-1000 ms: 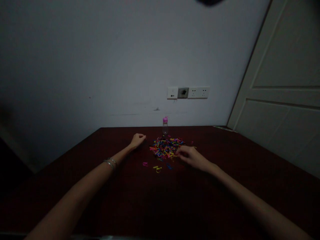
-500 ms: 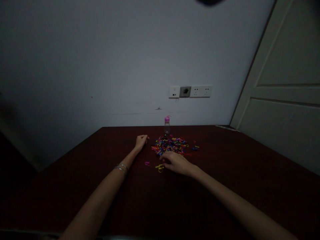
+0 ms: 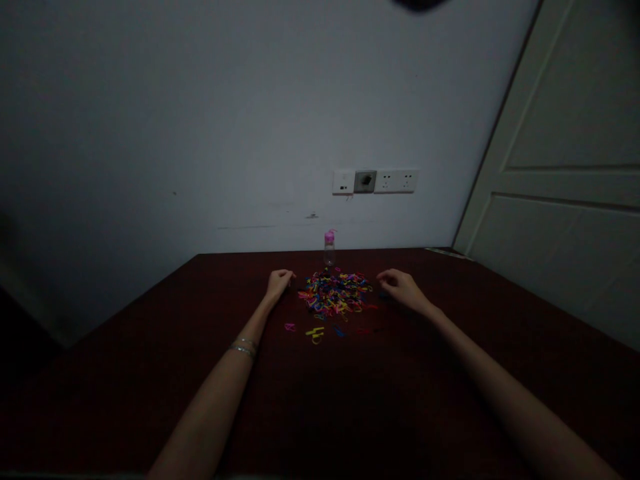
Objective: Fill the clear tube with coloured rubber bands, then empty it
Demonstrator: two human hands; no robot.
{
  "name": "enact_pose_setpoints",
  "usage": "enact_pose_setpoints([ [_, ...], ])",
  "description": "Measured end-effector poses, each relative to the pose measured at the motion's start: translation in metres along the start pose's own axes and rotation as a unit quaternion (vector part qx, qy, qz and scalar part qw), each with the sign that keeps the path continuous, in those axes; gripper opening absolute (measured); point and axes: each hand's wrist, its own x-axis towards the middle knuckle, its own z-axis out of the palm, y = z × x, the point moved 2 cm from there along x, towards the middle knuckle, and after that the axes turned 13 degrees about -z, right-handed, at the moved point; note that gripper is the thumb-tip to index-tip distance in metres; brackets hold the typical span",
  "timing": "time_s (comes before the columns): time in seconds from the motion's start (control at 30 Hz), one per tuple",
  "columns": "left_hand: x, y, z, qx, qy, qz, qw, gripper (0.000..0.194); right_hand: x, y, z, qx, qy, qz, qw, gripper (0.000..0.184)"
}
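Observation:
A pile of small, colourful plastic clips point(image 3: 334, 293), looped like safety pins, lies on the dark red table point(image 3: 320, 400). To its left rests my left hand point(image 3: 279, 283), fingers curled closed; whatever they may hold is hidden. My right hand point(image 3: 403, 288) is at the pile's right side, low over the table, with thumb and fingertips pinched together. Anything in that pinch is too small to make out. In front of the pile lie a pink clip point(image 3: 290, 327), several yellow clips point(image 3: 315, 334), a blue clip point(image 3: 339, 331) and a red clip point(image 3: 365, 331).
Behind the pile stands a small clear bottle point(image 3: 329, 253) with a pink cap. The table's back edge meets a pale wall point(image 3: 225, 133) with a row of sockets point(image 3: 375, 181). A panelled door point(image 3: 555, 200) is on the right.
My right hand has moved from the pile's front edge back and right, to its right side. Blue and red clips in front now show. My left hand stays in place; the view has shifted slightly.

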Motion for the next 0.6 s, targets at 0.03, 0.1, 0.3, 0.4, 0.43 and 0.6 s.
enact_pose_setpoints([
  [0.03, 0.0, 0.0, 0.001, 0.005, -0.003, 0.004, 1.0, 0.026, -0.006, 0.012, -0.003, -0.001, 0.016, 0.023, 1.0, 0.022],
  [0.1, 0.001, -0.001, 0.001, 0.011, -0.004, 0.009, 1.0, 0.027, -0.017, 0.029, -0.006, 0.007, 0.02, 0.057, 0.998, 0.022],
  [0.3, 0.001, 0.0, 0.0, 0.015, 0.003, 0.005, 1.0, 0.026, -0.03, 0.037, -0.004, -0.006, -0.025, 0.076, 0.997, 0.025],
  [0.4, -0.002, 0.002, 0.0, 0.019, 0.001, -0.004, 1.0, 0.026, -0.03, 0.038, -0.002, -0.024, -0.038, 0.084, 0.995, 0.024],
  [0.43, -0.003, 0.003, 0.0, 0.021, 0.0, -0.007, 1.0, 0.027, -0.03, 0.039, -0.001, -0.032, -0.042, 0.082, 0.995, 0.023],
  [0.6, -0.005, 0.006, 0.0, 0.034, 0.005, -0.006, 0.999, 0.027, -0.032, 0.046, 0.001, -0.062, -0.047, 0.053, 0.996, 0.022],
])
